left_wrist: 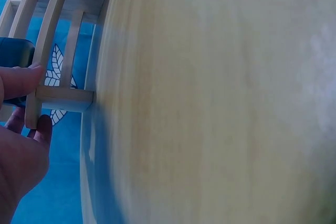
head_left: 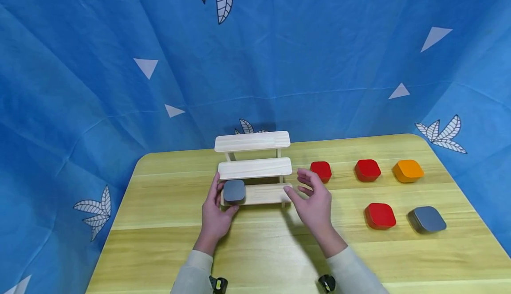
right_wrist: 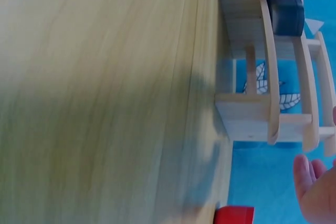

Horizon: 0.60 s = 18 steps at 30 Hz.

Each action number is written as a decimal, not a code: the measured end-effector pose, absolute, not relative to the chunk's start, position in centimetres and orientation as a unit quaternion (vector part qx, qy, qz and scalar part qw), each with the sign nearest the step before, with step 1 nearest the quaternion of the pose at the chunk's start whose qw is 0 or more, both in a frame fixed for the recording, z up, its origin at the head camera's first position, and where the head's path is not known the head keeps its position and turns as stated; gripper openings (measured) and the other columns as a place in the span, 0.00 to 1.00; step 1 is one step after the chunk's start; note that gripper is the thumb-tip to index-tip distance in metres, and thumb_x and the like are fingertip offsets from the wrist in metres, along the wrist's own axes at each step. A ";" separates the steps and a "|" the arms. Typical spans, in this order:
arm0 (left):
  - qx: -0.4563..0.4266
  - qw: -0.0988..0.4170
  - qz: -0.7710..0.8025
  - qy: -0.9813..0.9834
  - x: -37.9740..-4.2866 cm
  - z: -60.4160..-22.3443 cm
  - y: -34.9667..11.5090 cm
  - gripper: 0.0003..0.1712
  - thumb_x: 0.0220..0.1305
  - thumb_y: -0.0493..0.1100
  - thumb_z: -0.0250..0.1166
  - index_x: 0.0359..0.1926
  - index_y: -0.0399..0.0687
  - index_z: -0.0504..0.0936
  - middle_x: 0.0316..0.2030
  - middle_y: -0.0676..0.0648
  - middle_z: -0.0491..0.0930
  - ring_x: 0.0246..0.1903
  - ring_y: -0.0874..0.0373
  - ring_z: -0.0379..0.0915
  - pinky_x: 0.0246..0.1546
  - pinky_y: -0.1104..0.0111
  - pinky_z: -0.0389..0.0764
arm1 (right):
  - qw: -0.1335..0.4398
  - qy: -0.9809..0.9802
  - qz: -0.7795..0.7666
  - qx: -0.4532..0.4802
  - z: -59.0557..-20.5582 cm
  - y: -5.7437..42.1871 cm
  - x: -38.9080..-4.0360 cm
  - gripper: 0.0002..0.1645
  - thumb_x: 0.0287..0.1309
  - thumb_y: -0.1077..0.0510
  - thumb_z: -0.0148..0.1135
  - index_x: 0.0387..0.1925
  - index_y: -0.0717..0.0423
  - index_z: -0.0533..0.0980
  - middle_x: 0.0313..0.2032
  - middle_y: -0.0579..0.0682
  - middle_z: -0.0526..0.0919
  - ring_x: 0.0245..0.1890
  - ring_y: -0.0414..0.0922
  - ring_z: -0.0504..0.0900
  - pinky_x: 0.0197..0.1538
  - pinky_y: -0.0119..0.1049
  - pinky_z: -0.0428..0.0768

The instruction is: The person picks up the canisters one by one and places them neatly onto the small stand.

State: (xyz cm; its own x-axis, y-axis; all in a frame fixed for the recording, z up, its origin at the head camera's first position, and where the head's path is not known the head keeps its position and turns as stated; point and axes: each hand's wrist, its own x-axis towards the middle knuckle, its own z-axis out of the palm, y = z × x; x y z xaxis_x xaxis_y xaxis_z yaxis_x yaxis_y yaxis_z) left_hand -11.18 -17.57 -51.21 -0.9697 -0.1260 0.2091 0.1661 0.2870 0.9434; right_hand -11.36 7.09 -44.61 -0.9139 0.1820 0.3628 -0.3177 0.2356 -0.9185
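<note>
A small wooden three-step rack (head_left: 255,168) stands near the table's back edge. On the left end of its lowest step sits a dark grey rounded block (head_left: 234,191). My left hand (head_left: 216,217) curls round that block, with the thumb in front and the fingers at its left and back. In the left wrist view, the thumb (left_wrist: 23,80) touches the step's front edge; part of the grip is hidden. Just off the rack's right end, my right hand (head_left: 315,203) holds nothing, its fingers loosely bent and apart from the thumb.
Right of the rack lie red blocks, one close to my right hand (head_left: 321,171), another farther right (head_left: 367,170) and a third nearer the front (head_left: 380,216). An orange block (head_left: 408,171) and a second grey block (head_left: 426,219) lie farthest right. Blue cloth (head_left: 319,63) hangs behind the table.
</note>
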 end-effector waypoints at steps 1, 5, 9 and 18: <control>-0.012 0.124 -0.597 -0.793 -11.2 -51.2 -17.6 0.64 0.45 0.13 0.67 0.79 0.55 0.52 0.64 0.41 0.70 0.69 0.46 0.58 0.70 0.58 0.56 | 0.204 -0.762 0.613 0.040 -44.7 7.2 -11.5 0.30 0.45 0.74 0.76 0.52 0.70 0.76 0.48 0.64 0.82 0.48 0.59 0.81 0.46 0.55 0.83; -0.011 0.126 -0.594 -0.794 -11.2 -51.3 -17.6 0.65 0.45 0.13 0.67 0.79 0.54 0.52 0.63 0.40 0.70 0.69 0.45 0.58 0.69 0.58 0.56 | 0.206 -0.766 0.608 0.019 -46.9 8.2 -12.5 0.31 0.44 0.72 0.78 0.53 0.67 0.77 0.49 0.61 0.82 0.48 0.57 0.82 0.47 0.52 0.84; -0.010 0.125 -0.596 -0.793 -11.2 -51.2 -17.6 0.65 0.45 0.13 0.67 0.79 0.54 0.52 0.63 0.39 0.70 0.70 0.44 0.57 0.69 0.56 0.57 | 0.202 -0.772 0.602 0.008 -48.7 9.1 -13.4 0.33 0.44 0.68 0.80 0.54 0.62 0.77 0.50 0.57 0.82 0.48 0.53 0.82 0.48 0.48 0.84; -0.004 0.118 -0.595 -0.795 -11.1 -51.1 -17.6 0.65 0.46 0.13 0.67 0.79 0.56 0.52 0.64 0.41 0.70 0.70 0.47 0.57 0.70 0.58 0.57 | 0.202 -0.779 0.593 -0.001 -49.3 10.0 -13.8 0.34 0.44 0.65 0.81 0.55 0.59 0.77 0.49 0.53 0.82 0.49 0.57 0.81 0.47 0.43 0.84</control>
State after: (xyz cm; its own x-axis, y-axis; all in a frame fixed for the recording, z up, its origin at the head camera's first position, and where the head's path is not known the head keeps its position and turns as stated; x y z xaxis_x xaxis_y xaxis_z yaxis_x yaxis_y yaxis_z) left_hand -11.14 -17.55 -51.15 -0.9719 -0.1345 0.1931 0.1474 0.2919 0.9450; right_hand -13.76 10.02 -49.32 -0.9185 0.2403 0.3140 -0.2386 0.2965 -0.9247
